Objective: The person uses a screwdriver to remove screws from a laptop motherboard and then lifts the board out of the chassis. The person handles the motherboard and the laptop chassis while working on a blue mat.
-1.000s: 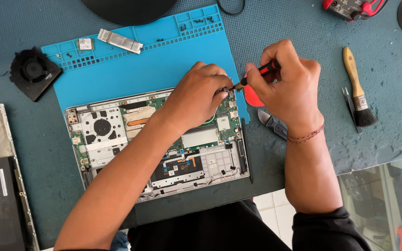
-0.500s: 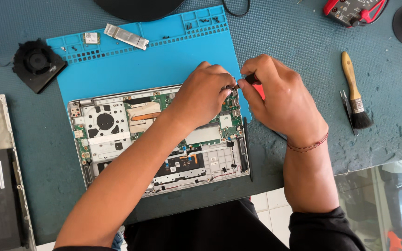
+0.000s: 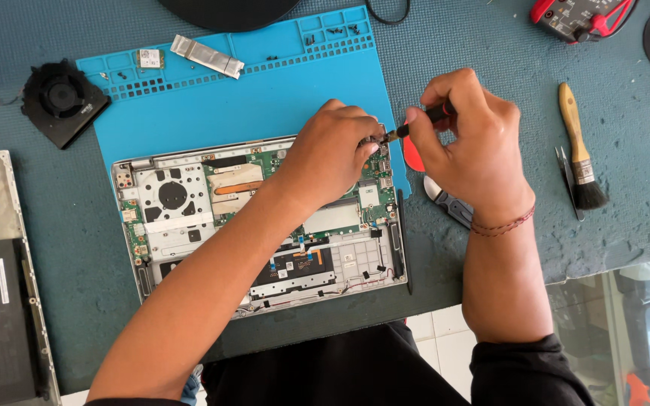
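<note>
Keep the screwdriver point(image 3: 424, 120), pinched in the right hand point(image 3: 469, 143), straight on the screw at the far right corner of the open laptop point(image 3: 265, 225), press lightly, turn slowly, with the left hand point(image 3: 332, 150) curled closed there, steadying the tip.
</note>
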